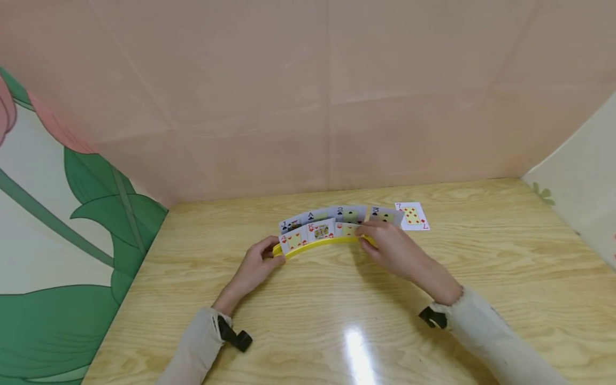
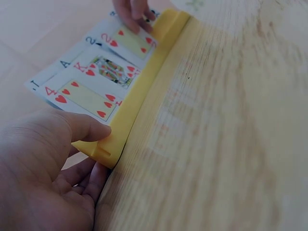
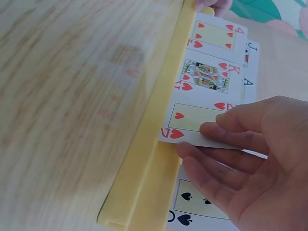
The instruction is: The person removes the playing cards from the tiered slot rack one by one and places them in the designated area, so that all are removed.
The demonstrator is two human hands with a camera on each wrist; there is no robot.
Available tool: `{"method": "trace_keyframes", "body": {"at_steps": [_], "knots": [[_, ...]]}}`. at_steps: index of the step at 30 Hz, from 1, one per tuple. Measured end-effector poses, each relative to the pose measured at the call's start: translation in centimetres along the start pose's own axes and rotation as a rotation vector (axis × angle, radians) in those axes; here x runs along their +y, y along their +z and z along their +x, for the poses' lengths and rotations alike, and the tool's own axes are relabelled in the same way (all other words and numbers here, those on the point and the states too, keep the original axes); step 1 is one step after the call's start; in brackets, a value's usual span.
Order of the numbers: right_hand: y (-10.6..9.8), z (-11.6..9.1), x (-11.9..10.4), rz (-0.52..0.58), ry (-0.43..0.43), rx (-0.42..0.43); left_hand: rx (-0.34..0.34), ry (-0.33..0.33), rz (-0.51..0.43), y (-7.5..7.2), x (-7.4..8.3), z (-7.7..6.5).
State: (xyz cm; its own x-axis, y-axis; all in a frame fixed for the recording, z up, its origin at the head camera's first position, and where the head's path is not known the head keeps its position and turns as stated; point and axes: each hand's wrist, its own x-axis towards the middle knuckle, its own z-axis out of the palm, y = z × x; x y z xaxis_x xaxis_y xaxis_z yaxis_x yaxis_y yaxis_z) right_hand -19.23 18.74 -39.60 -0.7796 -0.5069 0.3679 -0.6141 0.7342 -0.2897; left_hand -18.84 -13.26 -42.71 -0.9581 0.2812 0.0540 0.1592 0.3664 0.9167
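A curved yellow card holder [image 1: 327,241] stands on the table with two rows of playing cards. My left hand [image 1: 255,267] grips its left end, thumb on the front face and fingers behind and below. My right hand [image 1: 394,246] pinches the two of hearts [image 3: 187,115] between thumb and fingers, its lower edge at the holder's front row. To the left of that card stand the king of hearts [image 3: 207,74] and four of hearts [image 3: 216,36]. Behind them are a black jack [image 1: 290,224], an ace [image 1: 315,215], a two of spades [image 1: 350,214] and another spade card [image 1: 385,215].
A seven of diamonds [image 1: 412,216] lies face up on the wooden table [image 1: 308,310], right of the holder. A pinkish backdrop [image 1: 308,107] rises behind the table. At the left is a panel [image 1: 43,224] painted with leaves, and a pale panel [image 1: 582,176] stands at the right.
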Motion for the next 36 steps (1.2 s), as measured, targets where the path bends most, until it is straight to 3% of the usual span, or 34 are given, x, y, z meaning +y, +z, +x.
{"method": "trace_keyframes", "body": {"at_steps": [9, 22, 34, 36], "knots": [[-0.8, 0.0, -0.5, 0.009, -0.009, 0.012, 0.004, -0.013, -0.005, 0.1, -0.1, 0.1], [-3.1, 0.1, -1.5, -0.020, -0.082, 0.127, 0.005, -0.008, 0.003, 0.1, -0.3, 0.1], [-5.3, -0.3, -2.3, -0.034, -0.080, 0.215, 0.002, 0.008, 0.019, 0.1, -0.1, 0.1], [-5.8, -0.4, -2.4, -0.030, -0.091, 0.238, 0.006, 0.004, 0.022, 0.2, -1.0, 0.4]]}}
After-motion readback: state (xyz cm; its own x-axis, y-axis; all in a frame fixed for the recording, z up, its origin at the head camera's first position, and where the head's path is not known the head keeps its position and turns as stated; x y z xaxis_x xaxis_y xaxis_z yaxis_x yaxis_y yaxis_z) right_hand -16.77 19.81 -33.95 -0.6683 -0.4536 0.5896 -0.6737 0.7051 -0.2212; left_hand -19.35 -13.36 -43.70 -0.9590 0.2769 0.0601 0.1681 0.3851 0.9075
